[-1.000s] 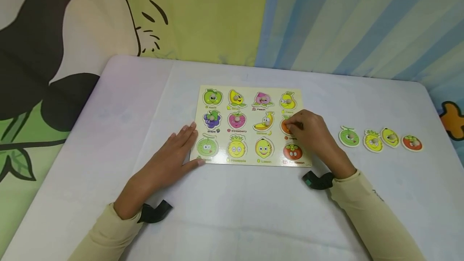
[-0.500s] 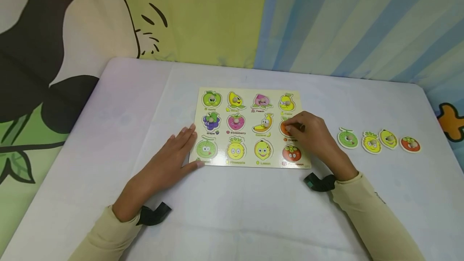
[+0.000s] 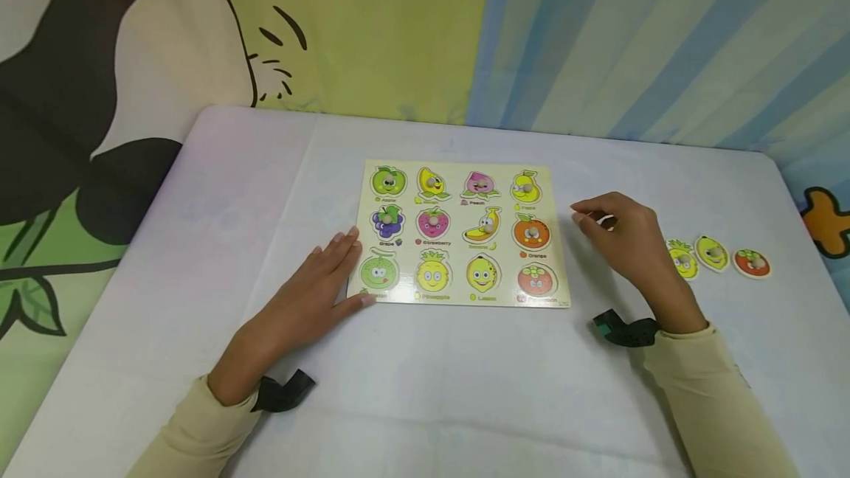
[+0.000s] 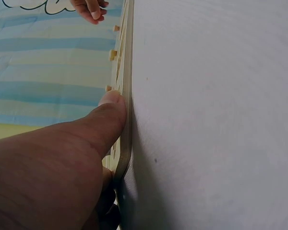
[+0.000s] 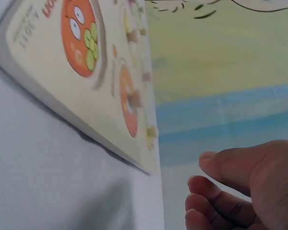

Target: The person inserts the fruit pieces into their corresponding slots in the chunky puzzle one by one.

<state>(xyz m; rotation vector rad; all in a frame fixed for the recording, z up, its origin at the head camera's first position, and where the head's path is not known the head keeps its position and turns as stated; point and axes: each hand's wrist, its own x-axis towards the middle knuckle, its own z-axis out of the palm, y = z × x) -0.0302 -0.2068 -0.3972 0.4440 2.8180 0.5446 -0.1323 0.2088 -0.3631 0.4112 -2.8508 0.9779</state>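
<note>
A wooden fruit peg puzzle board (image 3: 561, 271) lies flat on the table. My left hand (image 3: 299, 305) rests at its left edge with the fingers extended, and the left wrist view shows the thumb (image 4: 108, 120) against the board's side. Beyond the right edge, my right hand (image 3: 620, 238) is raised over the table, its fingers loosely bent and holding nothing. Closest to it on the board is the orange piece (image 3: 531, 231), seated in its slot with its knob up. Knobbed pieces fill the upper two rows; the bottom row shows flat pictures without knobs.
Right of the right hand lie a pineapple piece (image 3: 684, 260), a lemon piece (image 3: 713, 254) and a persimmon piece (image 3: 752, 264). The hand hides the melon piece's spot. A white cloth (image 3: 425, 389) covers the table, and a printed curtain (image 3: 392, 28) hangs behind.
My right hand has let go of the orange piece and moved right, off the board, uncovering the orange and now blocking the melon piece. The left hand has stayed in place.
</note>
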